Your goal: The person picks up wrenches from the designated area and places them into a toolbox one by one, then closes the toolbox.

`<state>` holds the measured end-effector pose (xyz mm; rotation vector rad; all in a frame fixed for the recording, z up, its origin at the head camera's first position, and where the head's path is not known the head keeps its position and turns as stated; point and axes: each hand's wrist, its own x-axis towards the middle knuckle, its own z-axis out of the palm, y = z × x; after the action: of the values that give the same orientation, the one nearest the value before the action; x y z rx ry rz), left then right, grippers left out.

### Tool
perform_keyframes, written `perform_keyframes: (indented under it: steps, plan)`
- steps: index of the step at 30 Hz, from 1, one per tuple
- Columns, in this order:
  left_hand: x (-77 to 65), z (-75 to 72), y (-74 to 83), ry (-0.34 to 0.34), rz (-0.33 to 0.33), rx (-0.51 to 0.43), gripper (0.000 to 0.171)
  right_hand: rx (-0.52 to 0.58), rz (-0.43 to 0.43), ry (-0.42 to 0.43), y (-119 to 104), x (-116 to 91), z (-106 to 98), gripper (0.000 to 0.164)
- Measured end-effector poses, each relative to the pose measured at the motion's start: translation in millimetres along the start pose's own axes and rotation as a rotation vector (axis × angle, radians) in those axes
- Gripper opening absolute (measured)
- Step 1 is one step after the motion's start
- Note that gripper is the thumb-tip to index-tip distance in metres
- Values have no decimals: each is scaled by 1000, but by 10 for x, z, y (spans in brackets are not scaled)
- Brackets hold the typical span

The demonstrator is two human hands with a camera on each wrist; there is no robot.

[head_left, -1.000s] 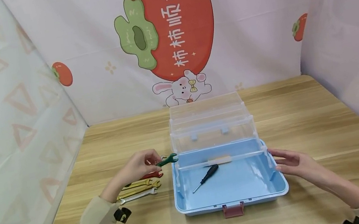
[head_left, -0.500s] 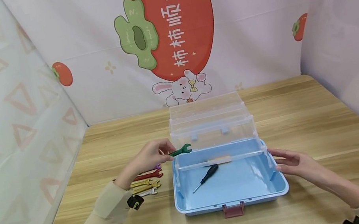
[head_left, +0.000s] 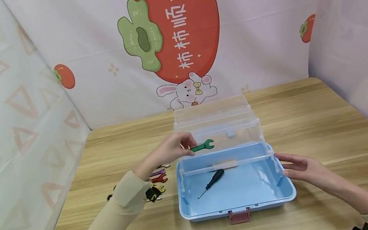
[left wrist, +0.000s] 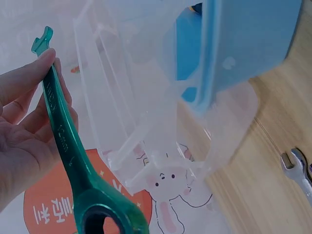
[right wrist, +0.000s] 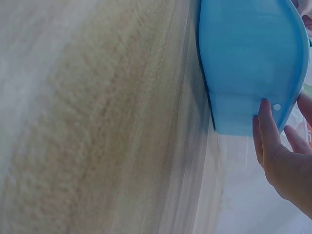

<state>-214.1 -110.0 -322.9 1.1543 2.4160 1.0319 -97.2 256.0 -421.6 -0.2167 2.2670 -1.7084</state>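
Your left hand (head_left: 178,146) pinches the green wrench (head_left: 204,145), raised before the clear lid (head_left: 243,137), above the blue box's (head_left: 255,184) rear edge in head view. Your right hand's (head_left: 302,166) uncurled fingers touch the right side. Open room separates wrench from screwdriver (head_left: 218,174).

Wood-grain table (head_left: 318,120); white back cloth (head_left: 256,24), red persimmon print (head_left: 195,22); pale side cloths (head_left: 0,122).

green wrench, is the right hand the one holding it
No, the left hand grips the green wrench, while the right hand touches the side of the blue box.
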Motion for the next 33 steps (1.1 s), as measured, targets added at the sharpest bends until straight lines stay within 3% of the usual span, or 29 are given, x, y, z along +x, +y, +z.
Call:
perform_keyframes:
  steps: [7, 15, 23, 33]
  plan:
    - [225, 65, 99, -23, 52, 40, 12, -12, 14, 5, -1, 8, 0, 57]
    - [443, 219, 189, -45, 55, 67, 12, 8, 8, -2, -3, 14, -13, 58]
    - [581, 383, 228, -47, 16, 91, 13, 20, 18, -19, 24, 11, 1, 58]
    - [691, 481, 265, -61, 3, 153, 13, 6, 39, -12, -8, -8, 2, 59]
